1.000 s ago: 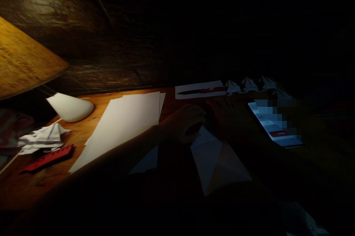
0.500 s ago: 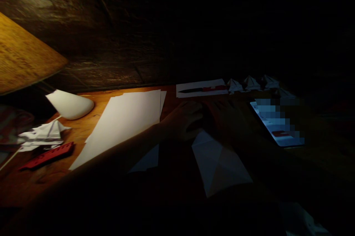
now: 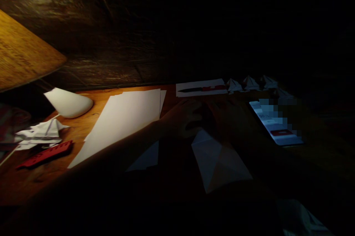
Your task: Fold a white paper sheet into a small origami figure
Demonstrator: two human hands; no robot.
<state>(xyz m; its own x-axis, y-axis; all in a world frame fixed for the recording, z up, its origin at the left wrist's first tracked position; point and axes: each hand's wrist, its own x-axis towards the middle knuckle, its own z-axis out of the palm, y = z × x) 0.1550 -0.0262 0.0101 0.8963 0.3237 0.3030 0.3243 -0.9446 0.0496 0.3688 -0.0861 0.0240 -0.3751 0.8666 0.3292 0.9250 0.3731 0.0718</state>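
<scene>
The scene is very dark. A partly folded white paper (image 3: 216, 162) with a pointed top lies on the wooden table (image 3: 83, 125) in front of me. My left hand (image 3: 183, 121) rests at the paper's tip, fingers curled and pressed on it. My right hand (image 3: 227, 117) lies just to the right of the tip, its fingers stretched flat over the table. Both forearms are in deep shadow.
A stack of white sheets (image 3: 124, 121) lies to the left. Further left are a white cone-shaped object (image 3: 69, 103), a folded paper piece (image 3: 41, 132) and a red ruler (image 3: 46, 153). At the back are a knife on paper (image 3: 201, 88) and small folded figures (image 3: 249, 83). A lit phone (image 3: 274, 123) is on the right.
Both hands have crept slightly away from me along the paper's tip. The view has drifted a little. Nothing else has moved.
</scene>
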